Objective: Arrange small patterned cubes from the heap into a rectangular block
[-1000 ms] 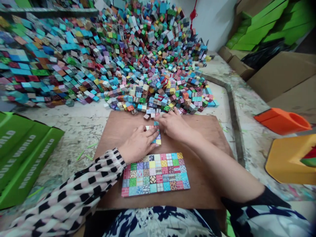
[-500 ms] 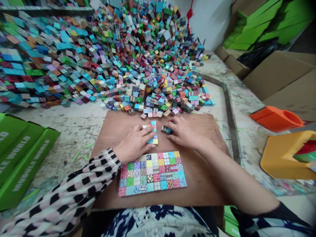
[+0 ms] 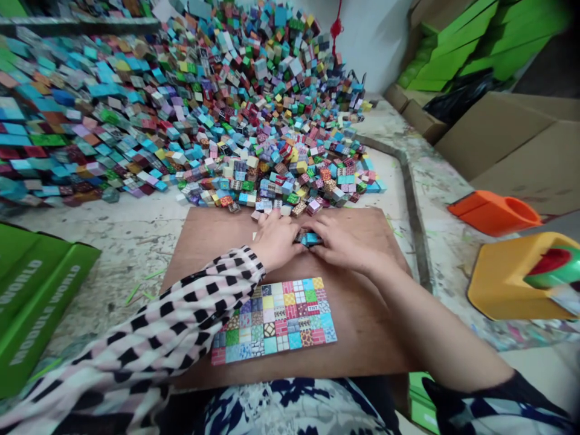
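My left hand and my right hand meet from either side around a few small patterned cubes on a brown wooden board. Fingers of both hands are bent against these cubes, whose blue and dark sides show in the gap. The left hand covers most of the other small cubes that lay beneath it, and only a pale edge shows at its left. Closer to me lies a flat rectangular block of cubes set in rows, with brick, leaf and TNT patterns. My left sleeve covers its upper left corner.
A large heap of loose patterned cubes rises behind the board. Green boxes stand at left. To the right are an orange holder, a yellow tape dispenser and cardboard boxes.
My left hand has moved right and slightly away from me, from a short group of cubes to those at my right hand. The whole view has shifted a little.
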Demonstrator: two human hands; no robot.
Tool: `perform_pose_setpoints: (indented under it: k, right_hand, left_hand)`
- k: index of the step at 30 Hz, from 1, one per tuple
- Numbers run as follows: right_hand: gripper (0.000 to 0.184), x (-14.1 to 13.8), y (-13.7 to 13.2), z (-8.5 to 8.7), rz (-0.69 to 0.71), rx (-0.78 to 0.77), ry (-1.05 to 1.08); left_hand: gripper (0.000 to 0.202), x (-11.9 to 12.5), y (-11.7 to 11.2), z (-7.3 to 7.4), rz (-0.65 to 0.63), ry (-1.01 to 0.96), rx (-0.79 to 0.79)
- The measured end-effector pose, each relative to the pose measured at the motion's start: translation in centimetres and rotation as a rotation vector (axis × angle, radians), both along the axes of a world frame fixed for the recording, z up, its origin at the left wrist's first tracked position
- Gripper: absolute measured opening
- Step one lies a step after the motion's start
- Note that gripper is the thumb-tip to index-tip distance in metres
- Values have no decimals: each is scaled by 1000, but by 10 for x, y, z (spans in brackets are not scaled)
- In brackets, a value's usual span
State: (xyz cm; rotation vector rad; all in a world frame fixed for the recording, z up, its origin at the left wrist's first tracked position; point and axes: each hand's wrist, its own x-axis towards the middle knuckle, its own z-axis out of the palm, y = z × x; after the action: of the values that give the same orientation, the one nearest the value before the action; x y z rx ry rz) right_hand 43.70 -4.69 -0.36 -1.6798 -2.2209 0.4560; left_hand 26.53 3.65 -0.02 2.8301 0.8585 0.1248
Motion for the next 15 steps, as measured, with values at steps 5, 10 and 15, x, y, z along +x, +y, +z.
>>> perform_pose_setpoints:
  k: [5, 10, 15]
  right_hand:
    - [34, 0, -2, -1, -34, -9, -10]
    - [26, 0, -4, 0, -85, -13, 0]
    - [24, 2, -6, -1, -79, 5, -22]
  left_hand:
    - [29, 8, 1, -7, -43, 7, 3]
    - [26, 11, -2, -8, -77, 12, -1]
    - [21, 10, -8, -8, -75, -17, 6]
